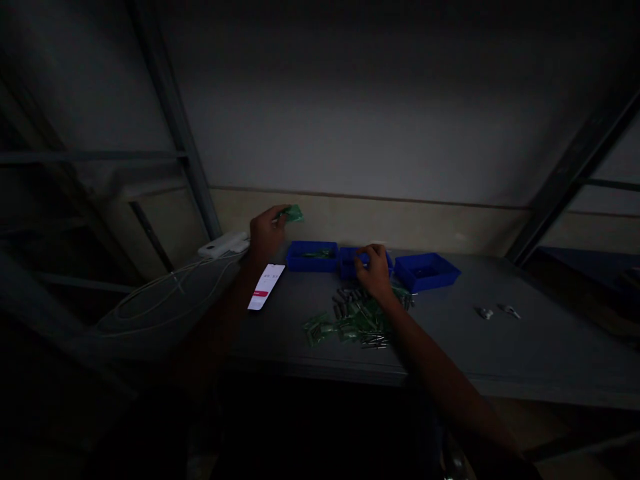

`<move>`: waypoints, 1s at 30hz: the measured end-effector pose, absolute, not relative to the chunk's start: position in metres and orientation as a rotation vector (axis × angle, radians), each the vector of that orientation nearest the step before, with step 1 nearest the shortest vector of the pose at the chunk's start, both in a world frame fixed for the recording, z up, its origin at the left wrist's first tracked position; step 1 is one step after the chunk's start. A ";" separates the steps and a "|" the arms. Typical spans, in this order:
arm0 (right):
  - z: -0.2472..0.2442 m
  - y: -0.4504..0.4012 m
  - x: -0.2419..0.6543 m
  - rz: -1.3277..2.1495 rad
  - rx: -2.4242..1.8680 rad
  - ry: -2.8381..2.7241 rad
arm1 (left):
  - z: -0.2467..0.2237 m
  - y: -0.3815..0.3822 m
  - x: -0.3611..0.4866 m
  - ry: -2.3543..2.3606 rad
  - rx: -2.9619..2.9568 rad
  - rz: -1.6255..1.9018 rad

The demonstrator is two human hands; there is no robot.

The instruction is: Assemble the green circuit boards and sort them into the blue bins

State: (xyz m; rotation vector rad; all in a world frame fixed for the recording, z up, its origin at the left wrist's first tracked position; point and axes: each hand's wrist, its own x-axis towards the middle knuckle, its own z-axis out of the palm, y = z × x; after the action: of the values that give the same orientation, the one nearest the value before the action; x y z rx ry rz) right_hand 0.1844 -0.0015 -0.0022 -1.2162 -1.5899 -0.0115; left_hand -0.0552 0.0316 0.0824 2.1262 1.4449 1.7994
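My left hand is closed on a small green plastic packet, raised above and left of the blue bins. Over the middle blue bin is my right hand, its fingers curled together; whatever they may pinch is too dark and small to name. Green packets also lie in the left blue bin. The right blue bin stands tilted outward from the row. Below my right hand spreads a pile of green packets mixed with metal pins and dark grey cylindrical pieces.
A lit phone lies left of the pile. Behind it sit a white box and looped white cables. Two small pale pieces, one a metal-looking part, rest on the right of the grey table. Metal posts frame both sides.
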 end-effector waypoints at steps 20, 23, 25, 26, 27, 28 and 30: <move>0.003 -0.007 0.180 0.250 -1.255 -1.945 | 0.001 -0.058 -0.025 1.189 2.607 0.397; 0.004 -0.011 0.176 0.250 -1.268 -1.977 | -0.009 -0.067 -0.024 1.262 2.608 0.394; 0.003 -0.012 0.174 0.250 -1.257 -1.992 | -0.010 -0.059 -0.019 1.363 2.526 0.394; 0.002 -0.012 0.174 0.257 -1.250 -1.998 | -0.009 -0.052 -0.016 1.425 2.471 0.376; 0.002 -0.012 0.173 0.266 -1.246 -2.000 | -0.007 -0.043 -0.013 1.486 2.411 0.366; 0.001 -0.011 0.173 0.281 -1.242 -2.002 | -0.004 -0.033 -0.012 1.492 2.378 0.385; 0.000 -0.011 0.172 0.335 -1.239 -1.976 | 0.004 -0.014 -0.009 1.394 2.316 0.453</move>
State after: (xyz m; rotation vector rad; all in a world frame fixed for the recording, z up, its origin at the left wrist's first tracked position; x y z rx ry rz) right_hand 0.1721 -0.0106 -0.0001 -1.2386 -1.9762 0.3353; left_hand -0.0090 -0.0139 0.0037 2.3158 1.3938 0.4526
